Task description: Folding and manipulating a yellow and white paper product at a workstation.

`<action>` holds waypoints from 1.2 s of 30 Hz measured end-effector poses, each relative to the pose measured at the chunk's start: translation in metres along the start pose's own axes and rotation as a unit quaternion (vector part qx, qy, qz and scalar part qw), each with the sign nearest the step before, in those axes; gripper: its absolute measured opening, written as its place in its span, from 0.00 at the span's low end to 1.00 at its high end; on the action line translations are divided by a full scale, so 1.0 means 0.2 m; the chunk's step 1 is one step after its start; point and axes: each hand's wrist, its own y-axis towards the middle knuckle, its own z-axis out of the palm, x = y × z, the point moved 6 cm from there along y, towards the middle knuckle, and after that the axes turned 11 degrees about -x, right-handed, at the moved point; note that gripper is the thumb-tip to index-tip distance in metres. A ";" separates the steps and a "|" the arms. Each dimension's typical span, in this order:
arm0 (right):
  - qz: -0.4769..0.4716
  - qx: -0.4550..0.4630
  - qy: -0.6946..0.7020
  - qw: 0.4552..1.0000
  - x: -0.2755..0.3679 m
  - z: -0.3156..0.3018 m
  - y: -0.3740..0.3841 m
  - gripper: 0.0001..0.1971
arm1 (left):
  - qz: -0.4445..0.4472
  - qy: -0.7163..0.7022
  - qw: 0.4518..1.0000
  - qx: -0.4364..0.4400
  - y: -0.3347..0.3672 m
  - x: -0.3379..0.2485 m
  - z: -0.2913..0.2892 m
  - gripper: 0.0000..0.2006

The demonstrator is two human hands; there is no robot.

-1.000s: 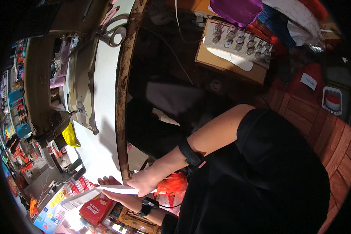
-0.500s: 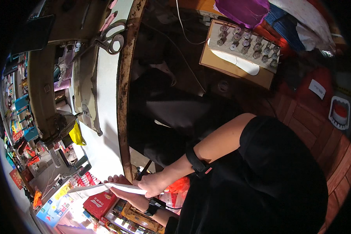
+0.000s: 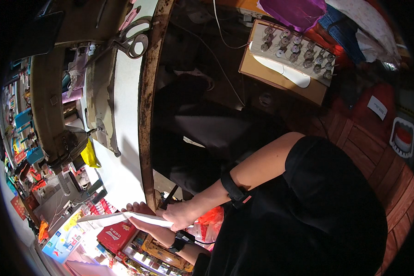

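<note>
A narrow white sheet, paper or cloth, stretches between my hands beside the table's edge. My right hand is closed on its near end. My left hand grips it further along, its fingertips showing above the sheet and its palm partly hidden behind it. On the white tabletop lies a pair of dark scissors, away from both hands. The sewing machine stands on that table, with a yellow piece beside it.
A board with several thread spools on pegs sits at the upper right, under a purple cloth. A red box lies beyond my left hand. Behind the table are crowded shelves. A white basket is at far right.
The view has shifted slightly, so the spool board sits a little further right and lower. Both hands keep their hold on the white sheet, almost unmoved.
</note>
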 end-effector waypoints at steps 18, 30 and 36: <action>0.005 0.024 0.006 1.000 -0.04 -0.01 0.10 0.24 | 0.008 -0.044 0.999 -0.013 0.01 0.02 0.22 0.05; 0.003 0.037 0.061 0.997 -0.06 0.09 0.13 0.29 | -0.007 0.082 0.950 -0.301 -0.14 -0.02 0.06 0.15; 0.060 0.032 0.023 0.997 0.05 0.01 0.10 0.29 | 0.006 -0.066 0.967 -0.244 -0.13 0.01 0.10 0.18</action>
